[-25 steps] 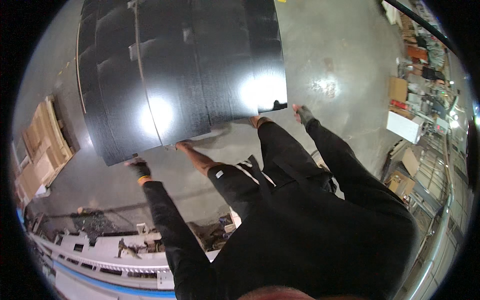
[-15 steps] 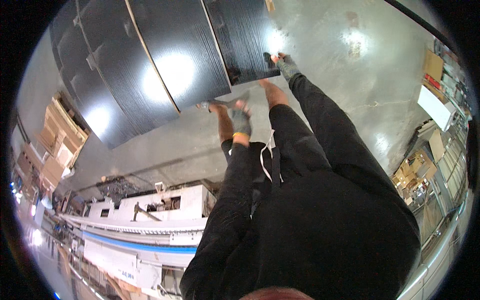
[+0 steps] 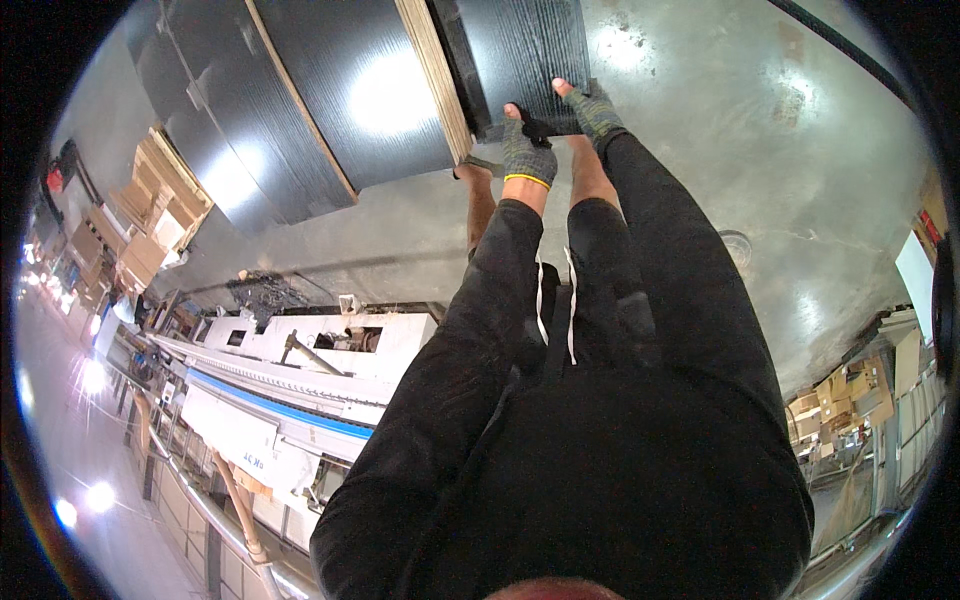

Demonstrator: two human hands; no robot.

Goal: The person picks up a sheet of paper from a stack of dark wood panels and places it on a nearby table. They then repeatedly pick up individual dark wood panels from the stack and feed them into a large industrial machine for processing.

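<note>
A dark wood-grain panel [image 3: 520,50] is at the top of the view, its near end between my hands. My left hand [image 3: 528,155], in a grey fingerless glove with a yellow cuff, is closed on the panel's near left corner, thumb over the top. On the opposite side, my right hand [image 3: 596,110] grips the near right corner, its thumb on the dark face and its fingers hidden beneath. Immediately left lies a stack of similar dark panels [image 3: 345,85], whose light, layered edges [image 3: 430,75] face the held panel.
A long white machine [image 3: 300,370] with a blue strip runs along the lower left, and a hammer [image 3: 310,353] rests on it. Cardboard pieces [image 3: 155,205] are heaped at the far left. Boxes [image 3: 845,395] sit at the right, beyond the grey concrete floor [image 3: 690,160].
My left hand has moved up and right onto the panel's near corner. The held panel has shifted right, away from the stack, exposing the stack's layered edges. My right hand has moved slightly right.
</note>
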